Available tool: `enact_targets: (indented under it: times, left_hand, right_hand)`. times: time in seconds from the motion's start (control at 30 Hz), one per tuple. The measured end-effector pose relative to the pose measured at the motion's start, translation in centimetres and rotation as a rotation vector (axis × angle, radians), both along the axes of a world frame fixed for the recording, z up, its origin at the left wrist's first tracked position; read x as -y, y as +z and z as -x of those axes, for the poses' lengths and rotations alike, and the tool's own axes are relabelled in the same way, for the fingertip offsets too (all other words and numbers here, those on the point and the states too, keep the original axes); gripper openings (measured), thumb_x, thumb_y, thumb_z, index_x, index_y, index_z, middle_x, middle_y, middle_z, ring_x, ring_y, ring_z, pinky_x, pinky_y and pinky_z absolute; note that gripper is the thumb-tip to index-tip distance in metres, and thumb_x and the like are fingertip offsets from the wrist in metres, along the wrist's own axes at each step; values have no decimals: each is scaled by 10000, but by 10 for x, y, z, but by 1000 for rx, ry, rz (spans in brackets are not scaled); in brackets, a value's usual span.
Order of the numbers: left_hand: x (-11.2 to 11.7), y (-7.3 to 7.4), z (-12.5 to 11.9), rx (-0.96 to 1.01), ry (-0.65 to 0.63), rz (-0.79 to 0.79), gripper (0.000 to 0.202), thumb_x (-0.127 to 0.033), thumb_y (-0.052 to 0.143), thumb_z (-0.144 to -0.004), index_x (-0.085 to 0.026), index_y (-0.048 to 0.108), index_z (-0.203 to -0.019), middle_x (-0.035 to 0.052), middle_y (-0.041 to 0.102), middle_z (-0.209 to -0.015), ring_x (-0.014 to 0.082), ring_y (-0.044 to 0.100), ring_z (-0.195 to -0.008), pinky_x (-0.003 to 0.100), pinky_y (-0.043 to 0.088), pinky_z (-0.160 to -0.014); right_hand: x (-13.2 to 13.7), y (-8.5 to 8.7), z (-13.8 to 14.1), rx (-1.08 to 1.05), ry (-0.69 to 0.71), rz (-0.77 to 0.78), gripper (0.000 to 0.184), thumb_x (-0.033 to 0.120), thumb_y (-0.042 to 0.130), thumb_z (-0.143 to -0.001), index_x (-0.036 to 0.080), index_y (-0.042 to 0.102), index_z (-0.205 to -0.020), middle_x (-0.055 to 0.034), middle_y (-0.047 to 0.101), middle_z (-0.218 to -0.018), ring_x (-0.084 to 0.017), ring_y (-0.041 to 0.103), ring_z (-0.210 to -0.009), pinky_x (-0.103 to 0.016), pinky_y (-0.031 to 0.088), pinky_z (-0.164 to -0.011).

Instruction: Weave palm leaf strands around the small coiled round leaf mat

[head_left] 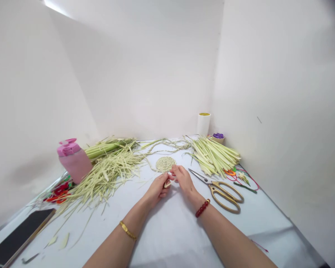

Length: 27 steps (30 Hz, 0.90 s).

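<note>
- Head view: a counter (173,232) with a white, lightly creased covering fits into a corner of the room, its back edge along a pale back wall (150,74), its right edge along a plain right wall (281,82) bearing one short dark mark (259,120).
- Bright light (57,8) shows above the left wall (25,93); a soft shadow falls on that wall beside a pink bottle (76,167) near the counter's left edge.
- Mid-counter, a round woven disc (165,163) lies flat, just beyond the fingertips.
- Left hand (162,186): fingers curled around a small folded strip (167,184).
- Right hand (180,174): fingers bent, tips close to the left ones; whether they grip anything, I cannot tell.
- Toward the left edge spreads a loose heap of pale strips (108,171); a dark flat object (19,234) lies toward the near left corner.
- Toward the back right corner stand a white cylinder (203,125) and a small bowl (218,140) of purple pieces, with a bundle of stalks (214,154) in front.
- Scissors (226,206) with gold-coloured handles lie between the right hand and the right edge.
</note>
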State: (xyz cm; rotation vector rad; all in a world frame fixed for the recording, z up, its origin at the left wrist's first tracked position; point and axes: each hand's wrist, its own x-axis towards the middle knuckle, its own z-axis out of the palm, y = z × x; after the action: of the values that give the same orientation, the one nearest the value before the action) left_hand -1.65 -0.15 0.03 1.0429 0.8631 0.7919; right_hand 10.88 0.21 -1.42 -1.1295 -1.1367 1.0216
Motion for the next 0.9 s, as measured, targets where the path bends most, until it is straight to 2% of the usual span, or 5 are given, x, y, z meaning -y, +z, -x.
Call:
enact_targets:
  times: [0.2, 0.37, 0.6, 0.7, 0.9]
  left_hand:
    - [2, -8, -5, -287, -13, -208, 434, -574, 570, -738, -175, 428, -643, -80, 389, -492, 16, 251, -353, 177, 143, -364]
    - [-2, -7, -3, -342, -36, -315, 399, -546, 519, -761, -154, 577, -810, -38, 526, -572, 50, 379, -376, 193, 244, -389]
    - [-8, 4, 6, -462, 97, -381, 395, -540, 497, -762, -159, 582, -698, -63, 407, -480, 71, 334, -408, 195, 240, -411]
    - [-8, 5, 7, -405, 126, -383, 409, -541, 472, -777, -165, 530, -628, -37, 467, -520, 74, 363, -437, 195, 274, -430]
    - [-14, 5, 12, -278, 508, -445, 395, -531, 446, -808, -178, 507, -641, -19, 506, -587, 96, 424, -497, 206, 345, -465]
  right_hand:
    - [1, -1, -1, -69, 200, -11, 260, 426, 632, -712, 174, 584, -666, 35, 521, -542, -115, 466, -510, -239, 373, -506]
    - [-6, 5, -17, -193, -37, -7, 241, 409, 627, -706, 169, 646, -687, 9, 583, -655, -99, 469, -567, -216, 360, -505]
    - [-17, 1, -34, -472, -118, 6, 301, 442, 706, -651, 154, 655, -723, 27, 517, -572, -70, 431, -477, -197, 315, -421]
    - [-21, 0, -42, -615, -183, 10, 300, 418, 739, -621, 150, 640, -714, 26, 529, -576, -63, 444, -470, -185, 337, -410]
    - [-21, 4, -51, -732, -188, 49, 261, 360, 770, -618, 154, 626, -687, 38, 511, -536, -53, 424, -444, -167, 337, -380]
